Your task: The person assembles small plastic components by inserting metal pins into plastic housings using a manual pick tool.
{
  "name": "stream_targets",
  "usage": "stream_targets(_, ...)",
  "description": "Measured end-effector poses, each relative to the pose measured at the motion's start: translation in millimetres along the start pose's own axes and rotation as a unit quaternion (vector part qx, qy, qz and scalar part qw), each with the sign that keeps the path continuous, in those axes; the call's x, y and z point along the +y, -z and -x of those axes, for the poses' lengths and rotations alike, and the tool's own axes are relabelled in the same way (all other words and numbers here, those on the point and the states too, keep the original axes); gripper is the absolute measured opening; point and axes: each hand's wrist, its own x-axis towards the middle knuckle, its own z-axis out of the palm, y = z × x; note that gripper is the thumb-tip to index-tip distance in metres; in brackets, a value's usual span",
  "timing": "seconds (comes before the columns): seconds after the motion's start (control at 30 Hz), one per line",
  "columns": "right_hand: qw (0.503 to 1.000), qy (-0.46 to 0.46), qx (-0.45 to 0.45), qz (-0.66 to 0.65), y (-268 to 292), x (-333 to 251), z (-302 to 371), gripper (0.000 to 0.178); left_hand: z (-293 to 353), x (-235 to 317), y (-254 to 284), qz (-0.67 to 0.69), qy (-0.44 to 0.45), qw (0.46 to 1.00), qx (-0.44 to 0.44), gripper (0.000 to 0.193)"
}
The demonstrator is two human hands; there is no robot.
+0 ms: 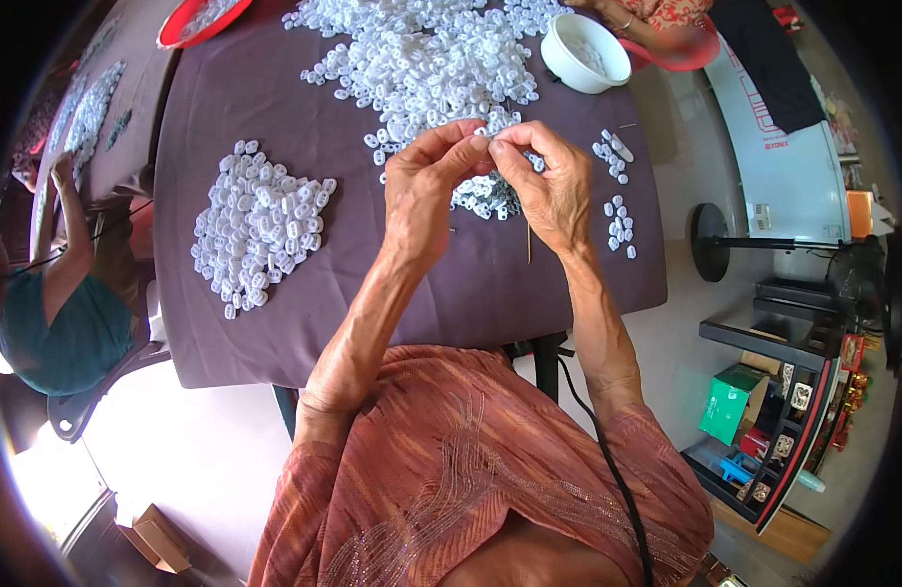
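My left hand (423, 191) and my right hand (551, 186) meet above the middle of the table, fingertips pinched together. A small white oval plastic piece (480, 131) shows between the fingertips, partly hidden by them. Behind my hands spreads a big heap of similar white pieces (436, 64). Below my fingers lies a smaller cluster of greyish pieces (488, 196). To the left is a separate pile of white pieces (260, 225). A few loose pieces (619, 223) lie right of my right hand, and a thin brown stick (529, 245) lies near its wrist.
The table has a dark brown cloth (372, 328). A white bowl (586, 54) stands at the back right, beside a person's arm (656, 34). A red tray (201, 22) is at the back left. Another person in a teal top (64, 318) sits at the left table.
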Motion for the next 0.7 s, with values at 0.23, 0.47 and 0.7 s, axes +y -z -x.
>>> stream_targets(0.23, 0.995, -0.010, -0.025, -0.091, -8, 5, -6, 0.009, -8, 22, 18, 0.002, -0.009, 1.000, -0.025, 0.011)
stream_targets(0.47, 0.989, -0.025, -0.145, 0.022, -33, 68, 18, 0.009, -13, 38, 37, 0.019, -0.047, 0.999, 0.017, 0.010)
stream_targets(0.7, 0.970, 0.082, -0.179, 0.142, -80, 84, 5, 0.007, -11, 40, 40, 0.026, -0.053, 0.998, 0.031, 0.011)
